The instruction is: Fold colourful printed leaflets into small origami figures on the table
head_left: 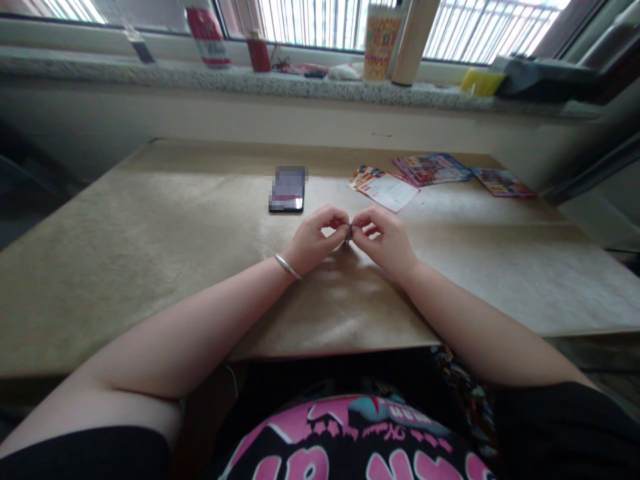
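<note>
Over the middle of the table, my left hand [323,232] and my right hand [383,237] meet fingertip to fingertip. Both are closed in a pinch on one small dark object [349,233]. Fingers cover most of it, and its kind is too small to make out. A thin part of it hangs just below the fingertips. A silver bangle [288,267] is on my left wrist. Beyond my left hand lies a phone [289,189] with its screen up. White and orange printed cards [390,190] lie just beyond my right hand.
Colourful booklets or cards [433,169] are stacked at the back right, with another small pile [503,182] beside them. On the stone windowsill [310,83] stand a patterned cup [381,43], a tall tan cylinder [413,43], a red container [259,53] and a yellow item [483,83].
</note>
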{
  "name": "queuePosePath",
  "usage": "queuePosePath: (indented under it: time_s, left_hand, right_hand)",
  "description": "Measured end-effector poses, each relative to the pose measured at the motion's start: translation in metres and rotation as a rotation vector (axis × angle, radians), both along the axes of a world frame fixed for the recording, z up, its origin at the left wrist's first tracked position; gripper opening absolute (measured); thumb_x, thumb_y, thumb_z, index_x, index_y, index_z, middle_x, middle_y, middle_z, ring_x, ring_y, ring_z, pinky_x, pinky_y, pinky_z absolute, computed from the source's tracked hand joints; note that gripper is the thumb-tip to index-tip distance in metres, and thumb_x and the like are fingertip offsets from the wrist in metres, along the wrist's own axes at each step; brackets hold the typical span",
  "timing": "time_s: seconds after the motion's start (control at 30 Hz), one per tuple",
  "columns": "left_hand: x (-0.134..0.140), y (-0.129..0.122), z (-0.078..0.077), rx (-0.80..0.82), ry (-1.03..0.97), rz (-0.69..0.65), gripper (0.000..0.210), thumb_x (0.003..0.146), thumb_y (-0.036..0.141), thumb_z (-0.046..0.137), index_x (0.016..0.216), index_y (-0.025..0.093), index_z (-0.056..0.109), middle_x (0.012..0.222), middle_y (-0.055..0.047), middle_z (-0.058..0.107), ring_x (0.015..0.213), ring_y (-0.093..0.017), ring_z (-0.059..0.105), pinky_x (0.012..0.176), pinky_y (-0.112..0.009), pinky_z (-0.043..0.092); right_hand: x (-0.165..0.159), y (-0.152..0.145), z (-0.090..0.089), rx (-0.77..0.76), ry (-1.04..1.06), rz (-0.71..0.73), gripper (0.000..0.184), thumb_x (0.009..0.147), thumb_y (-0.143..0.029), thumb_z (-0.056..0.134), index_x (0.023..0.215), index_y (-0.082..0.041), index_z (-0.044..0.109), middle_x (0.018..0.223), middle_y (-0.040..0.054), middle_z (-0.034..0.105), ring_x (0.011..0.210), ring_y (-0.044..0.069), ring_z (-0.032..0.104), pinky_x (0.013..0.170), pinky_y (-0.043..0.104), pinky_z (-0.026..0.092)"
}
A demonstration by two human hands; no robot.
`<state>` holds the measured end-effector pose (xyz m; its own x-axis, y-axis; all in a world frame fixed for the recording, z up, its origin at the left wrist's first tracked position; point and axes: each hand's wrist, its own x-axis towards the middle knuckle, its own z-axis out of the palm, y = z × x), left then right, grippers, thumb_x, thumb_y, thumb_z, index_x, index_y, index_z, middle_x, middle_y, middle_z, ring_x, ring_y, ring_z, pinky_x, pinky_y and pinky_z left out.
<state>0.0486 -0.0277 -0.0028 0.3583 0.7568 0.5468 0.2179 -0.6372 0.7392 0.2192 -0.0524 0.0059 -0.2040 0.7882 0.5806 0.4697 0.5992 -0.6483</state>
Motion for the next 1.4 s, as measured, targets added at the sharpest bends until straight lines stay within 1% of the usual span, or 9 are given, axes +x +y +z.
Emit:
queuePosePath:
  time_s: [0.2,0.3,0.43,0.53,0.77,0.9,1.07,1.2,1.4]
  left_hand:
    - [0.001,0.002,-0.005,-0.132,-0.059,-0.143,0.013,0.088,0.025,0.053,0.099,0.018,0.053,0.085,0.000,0.061,0.079,-0.011,0.062,0.075,-0.025,0.051]
    - [0.002,0.001,-0.007,-0.192,-0.067,-0.195,0.027,0.085,0.027,0.061,0.107,0.018,0.050,0.094,-0.003,0.063,0.085,-0.013,0.064,0.075,-0.025,0.052]
    - [0.003,0.000,-0.008,-0.214,-0.089,-0.160,0.036,0.078,0.021,0.069,0.109,0.018,0.049,0.101,-0.004,0.063,0.090,-0.015,0.065,0.074,-0.024,0.053]
    - [0.004,0.001,-0.009,-0.244,-0.130,-0.175,0.034,0.079,0.019,0.066,0.108,0.018,0.050,0.100,-0.004,0.064,0.090,-0.014,0.066,0.072,-0.023,0.054]
    - [0.002,0.008,-0.014,-0.341,-0.195,-0.203,0.033,0.083,0.020,0.062,0.114,0.017,0.052,0.099,-0.005,0.066,0.082,-0.013,0.069,0.070,-0.023,0.057]
    - [0.000,0.011,-0.018,-0.346,-0.178,-0.196,0.036,0.085,0.022,0.061,0.119,0.015,0.054,0.104,-0.008,0.069,0.085,-0.015,0.071,0.074,-0.026,0.058]
    - [-0.001,0.014,-0.021,-0.381,-0.157,-0.217,0.044,0.086,0.024,0.059,0.129,0.011,0.055,0.115,-0.013,0.070,0.098,-0.021,0.070,0.086,-0.034,0.059]
    - [-0.002,0.016,-0.021,-0.363,-0.102,-0.203,0.047,0.087,0.027,0.058,0.132,0.011,0.056,0.121,-0.013,0.069,0.107,-0.024,0.068,0.093,-0.037,0.056]
    - [-0.004,0.018,-0.023,-0.265,0.047,-0.116,0.049,0.088,0.019,0.052,0.137,0.012,0.051,0.119,-0.011,0.070,0.102,-0.020,0.068,0.091,-0.033,0.055]
  right_hand:
    - [0.000,0.005,-0.004,-0.037,0.084,-0.052,0.003,0.083,-0.025,0.059,0.082,-0.022,0.057,0.079,-0.0009,0.062,0.069,0.012,0.059,0.061,0.025,0.051]
    - [0.001,0.008,-0.004,-0.049,0.102,-0.073,0.006,0.083,-0.027,0.059,0.084,-0.022,0.058,0.078,-0.0014,0.062,0.066,0.011,0.058,0.060,0.025,0.050]
    - [0.003,0.011,-0.006,-0.070,0.081,-0.041,0.012,0.080,-0.025,0.061,0.091,-0.022,0.058,0.085,-0.0004,0.064,0.070,0.012,0.059,0.058,0.024,0.050]
    - [0.004,0.012,-0.009,-0.061,0.063,-0.018,0.018,0.078,-0.023,0.062,0.095,-0.023,0.058,0.089,0.0000,0.064,0.074,0.013,0.060,0.058,0.024,0.050]
    - [0.006,0.014,-0.010,-0.068,0.075,-0.006,0.019,0.080,-0.027,0.062,0.098,-0.023,0.059,0.099,0.0027,0.064,0.085,0.016,0.062,0.063,0.026,0.053]
    - [0.006,0.016,-0.012,-0.175,0.146,0.059,0.019,0.081,-0.028,0.062,0.099,-0.023,0.058,0.097,0.0018,0.065,0.073,0.013,0.063,0.061,0.026,0.052]
    - [0.007,0.020,-0.017,-0.256,0.162,0.049,0.023,0.080,-0.030,0.063,0.102,-0.023,0.058,0.090,-0.0010,0.062,0.057,0.008,0.055,0.052,0.023,0.046]
    - [0.007,0.024,-0.019,-0.290,0.178,0.032,0.024,0.078,-0.030,0.065,0.100,-0.023,0.059,0.086,-0.0021,0.060,0.053,0.007,0.051,0.049,0.022,0.042]
    - [0.007,0.028,-0.024,-0.314,0.175,0.026,0.026,0.074,-0.027,0.066,0.098,-0.022,0.058,0.083,-0.0034,0.057,0.051,0.007,0.049,0.048,0.023,0.038]
